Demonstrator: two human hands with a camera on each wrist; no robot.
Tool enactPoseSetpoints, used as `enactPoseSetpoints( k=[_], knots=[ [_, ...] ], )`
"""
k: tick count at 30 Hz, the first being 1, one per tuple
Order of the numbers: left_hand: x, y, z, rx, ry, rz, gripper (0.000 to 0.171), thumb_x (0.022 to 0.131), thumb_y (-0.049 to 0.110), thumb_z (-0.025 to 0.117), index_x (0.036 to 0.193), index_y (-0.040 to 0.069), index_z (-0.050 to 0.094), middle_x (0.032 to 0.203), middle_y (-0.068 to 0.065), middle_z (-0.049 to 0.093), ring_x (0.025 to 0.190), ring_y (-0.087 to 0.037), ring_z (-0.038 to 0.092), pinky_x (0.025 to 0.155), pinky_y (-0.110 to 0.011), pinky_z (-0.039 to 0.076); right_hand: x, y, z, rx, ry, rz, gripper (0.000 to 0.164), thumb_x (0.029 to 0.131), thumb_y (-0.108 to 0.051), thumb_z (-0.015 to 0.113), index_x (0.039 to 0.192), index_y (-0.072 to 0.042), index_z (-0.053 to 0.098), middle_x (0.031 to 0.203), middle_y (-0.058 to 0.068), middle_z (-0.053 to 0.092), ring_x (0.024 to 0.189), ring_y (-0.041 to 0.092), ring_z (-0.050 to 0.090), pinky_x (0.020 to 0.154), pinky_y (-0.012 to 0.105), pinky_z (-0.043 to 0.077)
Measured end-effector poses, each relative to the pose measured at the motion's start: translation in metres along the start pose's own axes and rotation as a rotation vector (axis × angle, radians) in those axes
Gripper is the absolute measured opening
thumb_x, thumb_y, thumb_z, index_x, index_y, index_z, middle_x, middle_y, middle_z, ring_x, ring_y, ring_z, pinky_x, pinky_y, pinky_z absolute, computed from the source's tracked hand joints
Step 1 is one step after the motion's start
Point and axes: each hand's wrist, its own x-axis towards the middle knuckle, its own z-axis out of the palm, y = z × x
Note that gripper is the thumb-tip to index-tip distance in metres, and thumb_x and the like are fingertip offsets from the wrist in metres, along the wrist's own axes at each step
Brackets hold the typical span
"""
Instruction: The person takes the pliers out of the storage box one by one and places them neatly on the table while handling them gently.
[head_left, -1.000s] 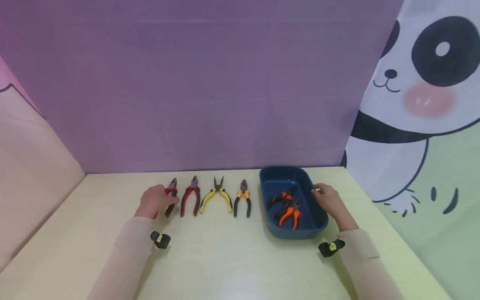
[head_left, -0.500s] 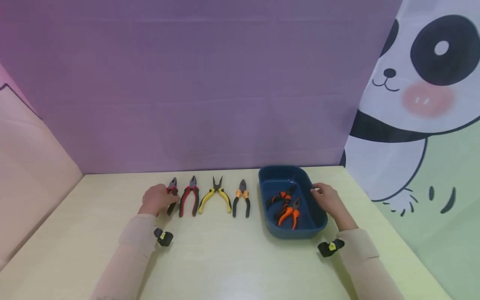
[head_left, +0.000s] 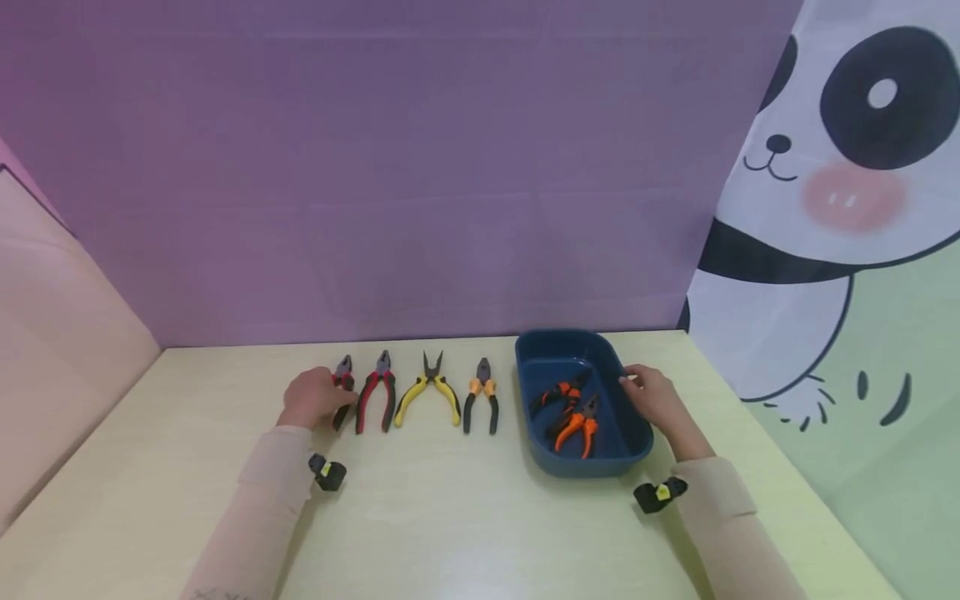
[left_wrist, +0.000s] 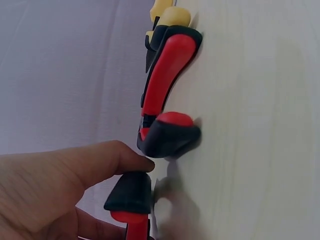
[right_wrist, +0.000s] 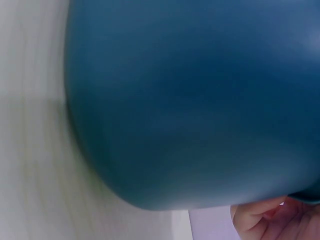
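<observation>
My left hand (head_left: 309, 397) grips the leftmost pliers (head_left: 342, 371), which have red and black handles and lie on the table. In the left wrist view, the thumb presses one black-edged handle (left_wrist: 131, 192), and part of the fingers is hidden behind it. Just to the right lie a second pair of red and black pliers (head_left: 368, 390). At the right side of a dark blue bin (head_left: 592, 468), my right hand (head_left: 651, 397) pinches the rim. The right wrist view is mostly filled by the bin's outer wall (right_wrist: 190, 110), with the curled fingers low in the corner.
Yellow long-nose pliers (head_left: 403, 407) and black and orange pliers (head_left: 483, 387) continue the row towards the bin. Inside the bin lie orange pliers (head_left: 576, 427) and black and orange ones (head_left: 551, 393). A purple backdrop (head_left: 420, 183) stands behind the table.
The whole scene has shifted slightly left in the head view. The left hand has moved slightly closer around the leftmost pliers, which stay in place. The right hand keeps its hold on the rim.
</observation>
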Motion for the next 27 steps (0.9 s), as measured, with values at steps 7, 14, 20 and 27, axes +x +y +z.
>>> enactPoseSetpoints(
  k=[7,14,20,27],
  knots=[
    [-0.0019,-0.0002,0.0018,0.016,0.004,0.002,0.033,0.078,0.033,0.069,0.071,0.004,0.054,0.063,-0.007,0.055,0.062,-0.021,0.051,0.052,-0.028,0.036,-0.0010,-0.0014,0.0006,0.004,-0.022,0.016,0.032,0.092,-0.008,0.049,0.112,0.017,0.052,0.101,0.035,0.059,0.088,0.043,0.060,0.076,0.050,0.048],
    [-0.0038,0.0023,0.0039,0.032,0.012,-0.010,0.032,0.079,0.032,0.069,0.072,0.004,0.055,0.065,-0.007,0.054,0.064,-0.022,0.052,0.052,-0.028,0.037,-0.0006,-0.0018,-0.0014,-0.001,-0.005,-0.002,0.031,0.092,-0.007,0.049,0.111,0.017,0.053,0.100,0.034,0.060,0.087,0.044,0.060,0.075,0.051,0.048],
    [-0.0050,0.0025,0.0046,0.025,0.011,-0.023,0.032,0.079,0.033,0.069,0.072,0.005,0.055,0.065,-0.008,0.055,0.064,-0.022,0.052,0.052,-0.028,0.036,0.0001,-0.0010,-0.0010,-0.012,-0.010,0.008,0.031,0.092,-0.008,0.050,0.111,0.017,0.053,0.101,0.035,0.059,0.089,0.044,0.059,0.076,0.051,0.048],
    [-0.0046,-0.0004,0.0085,0.055,0.021,-0.033,0.034,0.079,0.035,0.067,0.071,0.005,0.056,0.070,-0.010,0.055,0.067,-0.023,0.053,0.052,-0.030,0.039,0.0013,-0.0003,0.0009,-0.017,-0.015,0.018,0.032,0.092,-0.008,0.049,0.112,0.017,0.053,0.103,0.035,0.059,0.090,0.044,0.059,0.077,0.051,0.048]
  ],
)
